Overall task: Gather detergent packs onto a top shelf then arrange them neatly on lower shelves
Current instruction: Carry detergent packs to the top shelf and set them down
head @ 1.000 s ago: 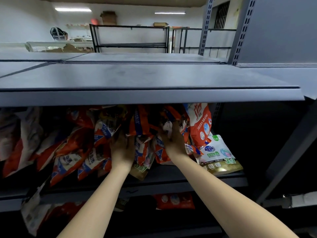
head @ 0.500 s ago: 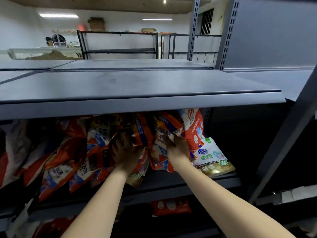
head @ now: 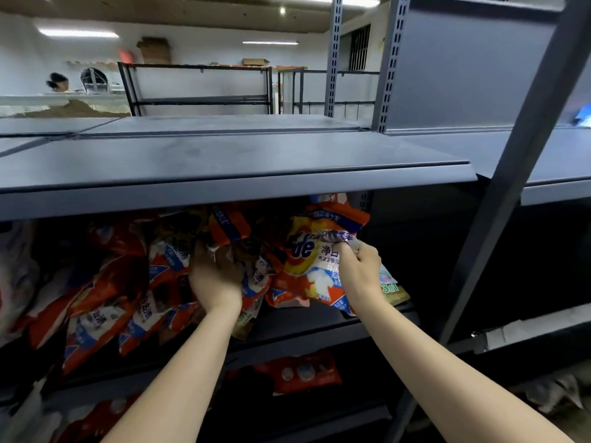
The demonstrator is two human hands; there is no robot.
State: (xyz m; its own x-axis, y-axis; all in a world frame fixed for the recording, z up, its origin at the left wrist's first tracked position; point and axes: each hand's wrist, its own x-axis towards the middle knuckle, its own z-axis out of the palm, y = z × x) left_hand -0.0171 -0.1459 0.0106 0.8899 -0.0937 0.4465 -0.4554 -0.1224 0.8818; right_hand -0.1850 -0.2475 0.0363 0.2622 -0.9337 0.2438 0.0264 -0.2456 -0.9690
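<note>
Both hands (head: 359, 266) seemingly grip detergent packs (head: 315, 260).

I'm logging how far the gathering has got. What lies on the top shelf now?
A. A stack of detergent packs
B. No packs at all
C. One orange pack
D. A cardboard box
B: the top shelf is bare grey metal, while the detergent packs sit on the shelf below.

In front of you the grey top shelf (head: 224, 158) lies bare. On the middle shelf (head: 307, 327) below it, orange and white detergent packs (head: 105, 302) are heaped in a loose pile, with a green and gold pack (head: 391, 290) at the right end. On the lower shelf (head: 361, 410), a red pack (head: 303, 374) lies flat.
</note>
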